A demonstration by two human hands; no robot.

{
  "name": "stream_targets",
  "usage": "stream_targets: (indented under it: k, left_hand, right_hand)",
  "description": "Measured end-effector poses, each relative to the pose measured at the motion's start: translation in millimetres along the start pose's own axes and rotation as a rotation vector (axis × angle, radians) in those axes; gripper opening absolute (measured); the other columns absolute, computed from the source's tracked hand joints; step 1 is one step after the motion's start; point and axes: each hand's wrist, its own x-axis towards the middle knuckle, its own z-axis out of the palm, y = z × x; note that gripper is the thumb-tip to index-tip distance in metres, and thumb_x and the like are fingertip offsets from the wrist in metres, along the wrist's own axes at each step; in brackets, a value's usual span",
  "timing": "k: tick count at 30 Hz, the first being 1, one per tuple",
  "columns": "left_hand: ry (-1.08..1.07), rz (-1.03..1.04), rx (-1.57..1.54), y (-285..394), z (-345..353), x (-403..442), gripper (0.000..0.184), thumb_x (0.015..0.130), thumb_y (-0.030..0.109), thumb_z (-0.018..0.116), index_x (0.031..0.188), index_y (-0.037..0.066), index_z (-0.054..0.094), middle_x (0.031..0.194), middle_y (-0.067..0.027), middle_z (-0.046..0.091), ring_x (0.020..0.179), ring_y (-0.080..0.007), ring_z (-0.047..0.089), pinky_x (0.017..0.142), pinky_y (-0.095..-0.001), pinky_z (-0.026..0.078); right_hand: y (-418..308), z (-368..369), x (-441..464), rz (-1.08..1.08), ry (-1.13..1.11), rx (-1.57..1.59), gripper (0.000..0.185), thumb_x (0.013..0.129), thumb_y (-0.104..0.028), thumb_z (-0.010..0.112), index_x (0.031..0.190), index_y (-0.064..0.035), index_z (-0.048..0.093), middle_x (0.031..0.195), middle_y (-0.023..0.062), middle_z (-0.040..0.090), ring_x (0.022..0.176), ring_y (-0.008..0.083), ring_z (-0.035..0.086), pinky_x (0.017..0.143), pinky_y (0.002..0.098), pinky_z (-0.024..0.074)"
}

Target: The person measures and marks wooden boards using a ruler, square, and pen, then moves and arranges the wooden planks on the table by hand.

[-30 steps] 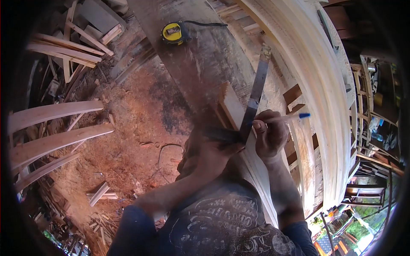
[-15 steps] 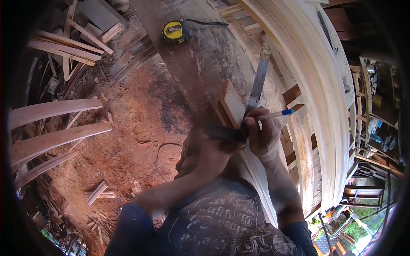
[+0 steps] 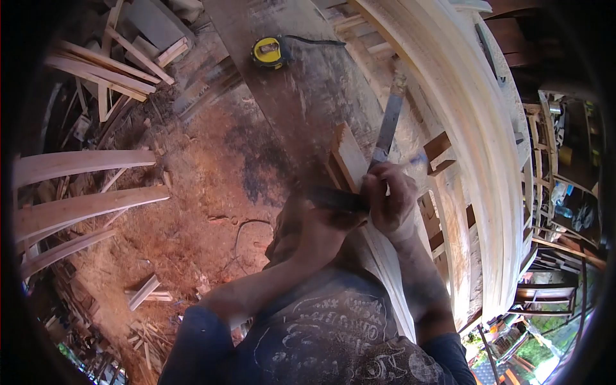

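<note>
My left hand (image 3: 327,228) is closed around the dark stock (image 3: 340,199) of a try square, which lies across a pale wooden strip. The square's metal blade (image 3: 389,122) points up and away, with a worn, pale tip. Beside the stock, my right hand (image 3: 391,196) pinches a thin pen (image 3: 414,160), whose blue end is smeared by motion. The pen's writing tip is hidden by my fingers. The wooden strip (image 3: 378,253) runs from beneath my hands back along my body, and the end of a wood piece (image 3: 350,157) shows just beyond them.
A yellow and black tape measure (image 3: 268,51) lies on the worn board (image 3: 308,96) ahead. Long curved wooden pieces (image 3: 491,160) are stacked at the right. More curved pieces (image 3: 90,202) jut in from the left over a sawdust-covered floor (image 3: 192,218) with offcuts (image 3: 146,292).
The pen has tilted a little upward and is now blurred, as my right fingers shift. The view has moved slightly. My left hand stays on the try square.
</note>
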Motion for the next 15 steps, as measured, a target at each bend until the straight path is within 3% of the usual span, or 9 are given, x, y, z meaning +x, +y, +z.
stream_targets:
  k: [3, 5, 6, 9, 10, 13, 15]
  left_hand:
    - [0.035, -0.114, -0.154, 0, 5, -1, 0.018, 0.092, 0.008, 0.07, 0.105, -0.005, 0.072, 0.095, -0.0113, 0.074, 0.088, -0.0154, 0.072, 0.08, -0.0294, 0.056]
    - [0.051, -0.318, -0.277, 17, 4, -1, 0.019, 0.093, 0.009, 0.069, 0.104, -0.006, 0.071, 0.095, -0.0105, 0.074, 0.089, -0.0137, 0.071, 0.079, -0.0283, 0.056]
    - [0.03, -0.311, -0.209, 23, 2, -1, 0.02, 0.094, 0.012, 0.069, 0.105, -0.004, 0.072, 0.096, -0.011, 0.074, 0.089, -0.0152, 0.07, 0.081, -0.03, 0.055]
    - [-0.051, -0.318, -0.062, 39, -2, -3, 0.024, 0.095, 0.019, 0.068, 0.107, 0.0, 0.072, 0.1, -0.0126, 0.074, 0.092, -0.0189, 0.069, 0.084, -0.0337, 0.053]
    - [-0.09, -0.344, -0.052, 45, -1, -6, 0.026, 0.095, 0.021, 0.068, 0.108, -0.001, 0.072, 0.102, -0.0132, 0.073, 0.094, -0.0196, 0.069, 0.085, -0.0342, 0.053]
    - [-0.356, -0.431, -0.131, 57, 16, -25, 0.033, 0.096, 0.027, 0.068, 0.113, -0.001, 0.069, 0.109, -0.0147, 0.071, 0.1, -0.0217, 0.068, 0.088, -0.0347, 0.052]
    - [-0.593, -0.363, -0.063, 57, 39, -29, 0.035, 0.094, 0.031, 0.07, 0.111, 0.0, 0.07, 0.106, -0.014, 0.071, 0.097, -0.0229, 0.068, 0.087, -0.0343, 0.052]
  right_hand:
    - [-5, 2, 10, -0.116, 0.16, -0.244, 0.008, 0.091, 0.004, 0.062, 0.098, -0.0002, 0.063, 0.075, 0.0115, 0.065, 0.069, 0.0221, 0.066, 0.063, 0.0328, 0.0503]
    - [-5, 1, 7, -0.045, 0.249, -0.239, 0.008, 0.094, 0.002, 0.062, 0.101, -0.0008, 0.064, 0.08, 0.0131, 0.067, 0.072, 0.0215, 0.067, 0.065, 0.0329, 0.0511]
    - [-5, 0, 5, -0.01, 0.296, -0.236, 0.008, 0.095, 0.001, 0.062, 0.102, -0.0011, 0.065, 0.083, 0.0139, 0.069, 0.073, 0.0212, 0.068, 0.066, 0.033, 0.0515]
    - [-12, -16, -25, 0.283, 0.3, -0.224, 0.01, 0.099, -0.009, 0.062, 0.104, -0.0013, 0.066, 0.089, 0.0156, 0.07, 0.078, 0.0201, 0.069, 0.067, 0.0322, 0.0516]
    - [-23, -23, -32, 0.426, 0.326, -0.214, 0.015, 0.096, -0.014, 0.065, 0.099, 0.0002, 0.067, 0.081, 0.0167, 0.068, 0.078, 0.0226, 0.069, 0.068, 0.0365, 0.0528]
    - [-35, -42, -74, 0.61, 0.311, 0.011, 0.027, 0.101, -0.024, 0.058, 0.097, 0.0006, 0.067, 0.081, 0.0122, 0.069, 0.077, 0.0167, 0.066, 0.069, 0.0336, 0.0512]
    - [-53, -59, -96, 0.744, 0.391, 0.358, 0.038, 0.105, -0.033, 0.051, 0.094, -0.0001, 0.067, 0.082, 0.0077, 0.068, 0.076, 0.0126, 0.062, 0.07, 0.0303, 0.0485]
